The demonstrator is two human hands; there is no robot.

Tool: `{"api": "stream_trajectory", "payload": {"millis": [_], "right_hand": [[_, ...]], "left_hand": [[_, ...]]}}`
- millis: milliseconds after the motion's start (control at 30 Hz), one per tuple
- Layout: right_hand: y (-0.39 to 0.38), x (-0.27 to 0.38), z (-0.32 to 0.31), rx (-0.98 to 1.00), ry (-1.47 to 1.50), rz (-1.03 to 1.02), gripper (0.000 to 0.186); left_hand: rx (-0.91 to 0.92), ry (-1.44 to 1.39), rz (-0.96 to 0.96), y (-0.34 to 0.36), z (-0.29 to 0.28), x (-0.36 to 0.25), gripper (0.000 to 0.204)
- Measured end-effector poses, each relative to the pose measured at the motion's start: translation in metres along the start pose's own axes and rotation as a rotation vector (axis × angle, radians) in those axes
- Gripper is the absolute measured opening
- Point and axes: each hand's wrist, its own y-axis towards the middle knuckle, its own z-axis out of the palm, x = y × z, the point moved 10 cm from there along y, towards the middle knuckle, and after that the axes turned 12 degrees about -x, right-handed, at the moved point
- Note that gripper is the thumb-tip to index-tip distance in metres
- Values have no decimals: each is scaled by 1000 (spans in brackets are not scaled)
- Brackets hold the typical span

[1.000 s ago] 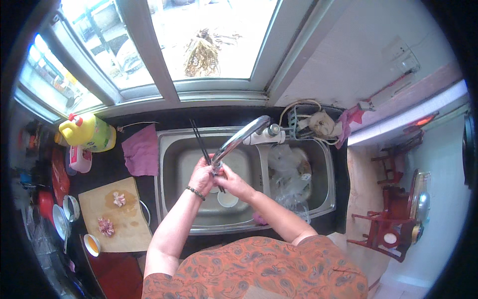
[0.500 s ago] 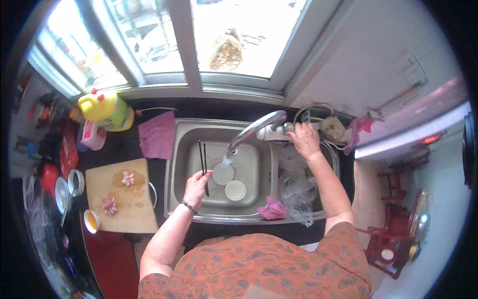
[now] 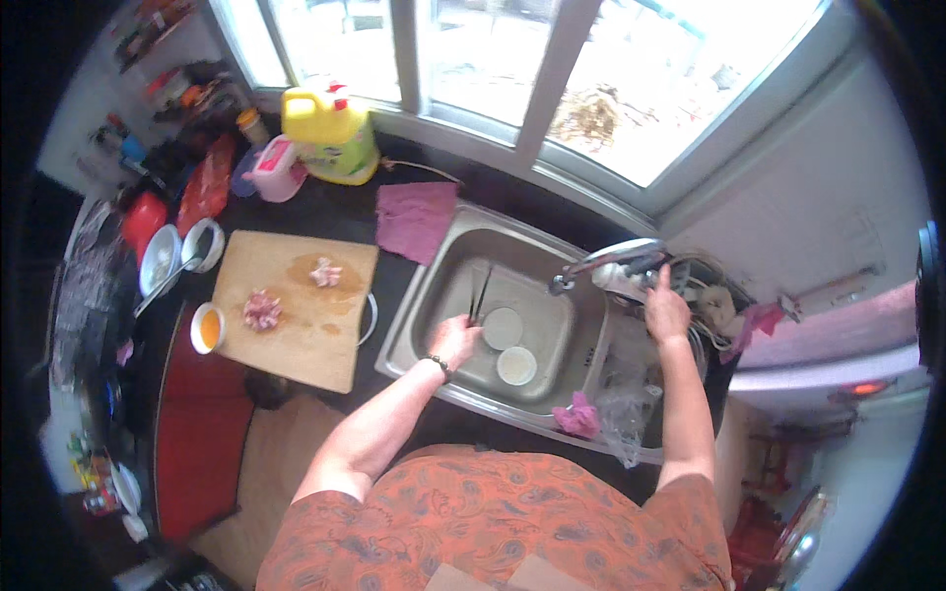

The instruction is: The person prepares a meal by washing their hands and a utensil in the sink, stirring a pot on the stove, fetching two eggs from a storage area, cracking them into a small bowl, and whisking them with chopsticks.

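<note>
My left hand (image 3: 455, 341) is closed around a pair of dark chopsticks (image 3: 481, 294), held over the left part of the steel sink (image 3: 419, 325). Beside it, two round white dishes (image 3: 516, 365) rest on the basin floor; the nearer is a small bowl. My right hand (image 3: 668, 313) is at the base of the tap (image 3: 616, 254), its index finger stretched out against the handle area and its other fingers partly hidden. No stream shows below the spout. Clear plastic bags (image 3: 631, 379) and a pink cloth (image 3: 577, 416) lie near my right forearm.
Left of the sink, a wooden cutting board (image 3: 296, 340) carries two small heaps of chopped meat (image 3: 263, 309). A bowl of orange liquid (image 3: 208, 328) stands at its edge. Behind are a purple cloth (image 3: 418, 219) and a yellow jug (image 3: 330, 138). The window (image 3: 483, 59) borders the counter.
My view has turned, so the counter sits farther right. The water at the spout no longer shows. My right hand has gone from gripping the tap to one outstretched finger; the chopsticks now tilt.
</note>
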Motion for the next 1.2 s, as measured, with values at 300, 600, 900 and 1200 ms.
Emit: {"api": "stream_trajectory", "payload": {"millis": [300,600,900,1200], "right_hand": [[-181,190,-140,-92,829,-867,45],[-230,298,-203,-213,878,-1308,30],[-183,398,-184,-18,1288,-743,3],[-208,540,-121,-15,1129,-662,5]], "left_hand": [[706,-1241,-442,-100,-38,-100,19],[449,-938,-419,-142,-140,-2,24],[-673,-681,-593,-165,-390,373,48],[-535,-1213,-584,-107,-445,392,60]]}}
